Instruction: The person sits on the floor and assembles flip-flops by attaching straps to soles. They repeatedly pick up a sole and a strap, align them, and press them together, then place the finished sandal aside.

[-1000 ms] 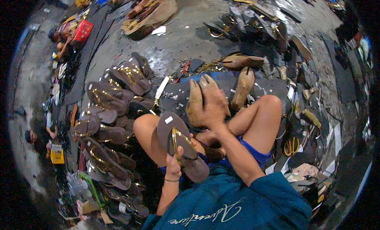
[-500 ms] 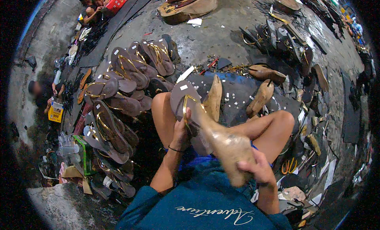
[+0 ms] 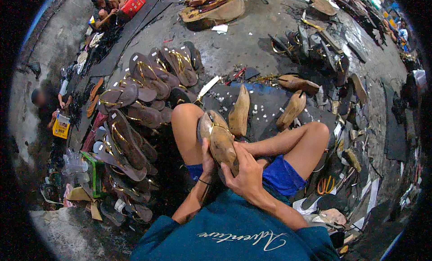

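In front of my lap, a worn wooden shoe last (image 3: 223, 147) lies along the top of a brown flip-flop (image 3: 204, 126), its toe end under the gold strap (image 3: 219, 125). My left hand (image 3: 207, 161) grips the flip-flop by its left edge. My right hand (image 3: 246, 170) is closed round the heel end of the last, thumb and fingers on either side. The last hides most of the sole. Just beyond my hands, another wooden last (image 3: 239, 111) stands on a dark mat, with a further last (image 3: 292, 110) to its right.
Brown flip-flops with gold straps (image 3: 148, 76) are heaped at my left, beside a green-edged box (image 3: 93, 175). A large wooden block (image 3: 213, 11) sits at the far side. Scraps and more sandals (image 3: 310, 45) litter the right. Other people (image 3: 42, 99) sit at the far left.
The wooden last, earlier held over my lap in my right hand apart from the flip-flop, now lies on the flip-flop under its strap. My right hand has moved left and in beside my left hand.
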The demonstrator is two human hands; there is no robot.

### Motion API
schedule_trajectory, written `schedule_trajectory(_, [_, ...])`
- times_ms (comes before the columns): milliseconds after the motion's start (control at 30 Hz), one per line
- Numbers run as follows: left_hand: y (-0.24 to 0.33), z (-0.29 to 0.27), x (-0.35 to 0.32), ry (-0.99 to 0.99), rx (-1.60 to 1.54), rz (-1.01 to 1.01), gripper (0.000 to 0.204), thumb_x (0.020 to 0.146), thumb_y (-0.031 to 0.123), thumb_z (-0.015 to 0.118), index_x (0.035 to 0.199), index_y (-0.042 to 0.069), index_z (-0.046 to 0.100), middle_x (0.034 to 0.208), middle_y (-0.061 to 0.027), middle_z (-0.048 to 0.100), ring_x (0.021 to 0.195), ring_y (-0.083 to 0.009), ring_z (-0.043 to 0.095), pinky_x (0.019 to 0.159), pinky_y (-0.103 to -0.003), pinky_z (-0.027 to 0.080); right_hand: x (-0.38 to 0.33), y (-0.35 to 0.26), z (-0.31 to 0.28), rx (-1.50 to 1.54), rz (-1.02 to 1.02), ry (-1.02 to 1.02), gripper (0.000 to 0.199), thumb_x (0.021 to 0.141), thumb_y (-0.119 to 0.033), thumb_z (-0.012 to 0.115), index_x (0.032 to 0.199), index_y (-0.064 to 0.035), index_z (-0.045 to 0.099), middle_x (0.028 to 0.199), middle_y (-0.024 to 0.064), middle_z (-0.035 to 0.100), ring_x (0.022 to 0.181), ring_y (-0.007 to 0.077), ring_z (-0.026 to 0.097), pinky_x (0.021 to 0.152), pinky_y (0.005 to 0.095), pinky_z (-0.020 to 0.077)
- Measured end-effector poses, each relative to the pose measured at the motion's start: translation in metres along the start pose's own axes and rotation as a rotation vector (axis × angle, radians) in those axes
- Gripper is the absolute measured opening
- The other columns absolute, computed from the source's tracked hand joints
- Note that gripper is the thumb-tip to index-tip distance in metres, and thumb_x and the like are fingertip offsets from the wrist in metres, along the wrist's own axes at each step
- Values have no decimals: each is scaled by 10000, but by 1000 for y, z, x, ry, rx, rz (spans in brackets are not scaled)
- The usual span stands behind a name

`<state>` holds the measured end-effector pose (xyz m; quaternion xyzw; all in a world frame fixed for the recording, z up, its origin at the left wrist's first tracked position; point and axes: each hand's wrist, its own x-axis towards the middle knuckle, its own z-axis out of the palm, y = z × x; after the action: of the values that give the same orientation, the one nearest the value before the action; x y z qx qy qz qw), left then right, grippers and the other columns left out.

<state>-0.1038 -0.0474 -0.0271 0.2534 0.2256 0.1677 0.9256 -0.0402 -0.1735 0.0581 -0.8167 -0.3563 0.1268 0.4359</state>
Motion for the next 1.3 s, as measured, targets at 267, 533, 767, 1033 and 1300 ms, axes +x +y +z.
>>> schedule_trajectory(267, [11, 21, 34, -35, 730, 50, 680, 915, 524, 534, 1273, -50, 471, 1274, -156, 536, 1100, -255, 578, 982, -367, 450, 23, 7, -22, -147, -88, 173, 780, 723, -140, 693, 1382, 81, 340, 1346, 258, 458, 1188, 401, 490, 996, 432, 423])
schedule_trajectory(533, [28, 79, 15, -57, 564, 85, 593, 901, 440, 615, 1245, -29, 501, 1144, -75, 602, 1042, -170, 597, 928, -324, 481, 0, 35, -42, -61, -110, -108, 1141, 597, -369, 862, 1418, 92, 217, 1329, 259, 455, 1189, 407, 474, 1022, 424, 402])
schedule_trajectory(767, [40, 85, -1, -18, 447, -109, 776, 823, 566, 654, 1315, 1, 449, 1145, -82, 599, 1051, -174, 596, 935, -346, 477, -18, 32, -46, 39, -155, -162, 953, 763, -379, 737, 1432, 78, 236, 1339, 237, 471, 1254, 346, 467, 1044, 391, 380])
schedule_trajectory(1033, [44, 101, -87, -305, 328, -131, 1398, 510, 694, 809, 1482, 2, 81, 1465, -154, 296, 1325, -264, 364, 1095, -408, 303, -75, 15, -47, 1139, 327, -269, 511, 1041, -384, 299, 1344, 2, 442, 1308, 81, 508, 1221, 174, 442, 1056, 324, 324])
schedule_trajectory(1300, [46, 104, -98, -409, 247, -68, 1356, 548, 650, 807, 1490, 4, 77, 1473, -184, 292, 1328, -282, 368, 1095, -423, 300, -95, 17, -55, 1223, 502, -359, 449, 1008, -371, 410, 1216, 2, 551, 952, -12, 616, 823, 93, 526, 739, 243, 424])
